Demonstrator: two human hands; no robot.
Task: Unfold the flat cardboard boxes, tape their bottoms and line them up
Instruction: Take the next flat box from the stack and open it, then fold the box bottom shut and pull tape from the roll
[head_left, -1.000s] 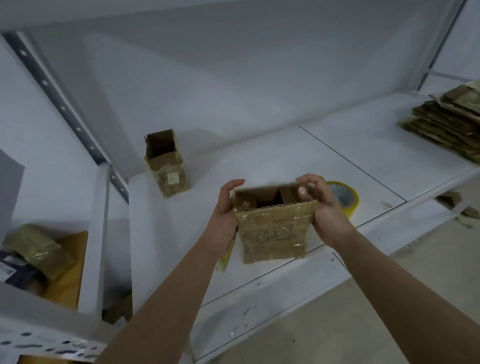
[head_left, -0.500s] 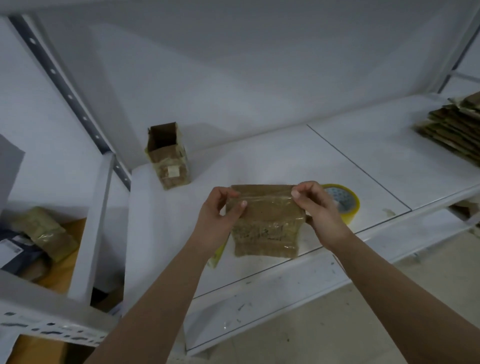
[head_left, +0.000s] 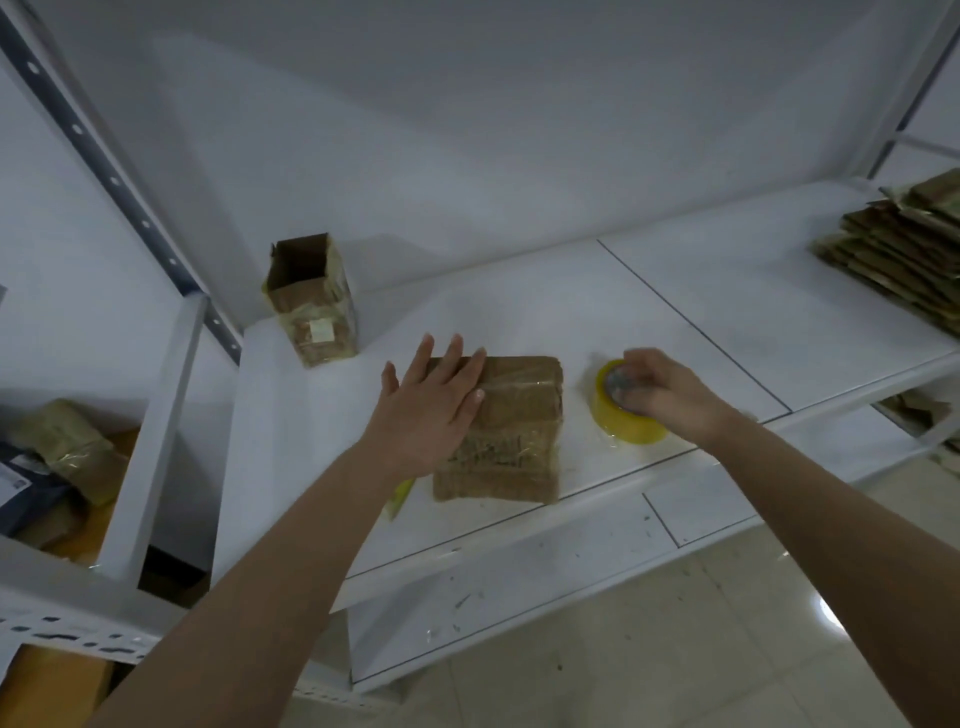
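A brown cardboard box (head_left: 511, 441), its flaps folded shut on top, stands on the white shelf (head_left: 649, 322) near the front edge. My left hand (head_left: 431, 400) presses flat on its top left with straight fingers. To the box's right lies a yellow tape roll (head_left: 621, 415); my right hand (head_left: 667, 395) curls over it, blurred by motion. An unfolded box (head_left: 314, 301) stands upright and open at the shelf's back left.
A stack of flat cardboard boxes (head_left: 904, 249) lies at the shelf's far right. A small yellow object (head_left: 399, 496) peeks out under my left forearm. Left of the upright post (head_left: 150, 431), a lower bin holds packages (head_left: 62, 447). Tiled floor lies below.
Both hands held the box in the air before. Now it rests on the shelf, my left hand lies flat on it, and my right hand has moved right onto the tape roll.
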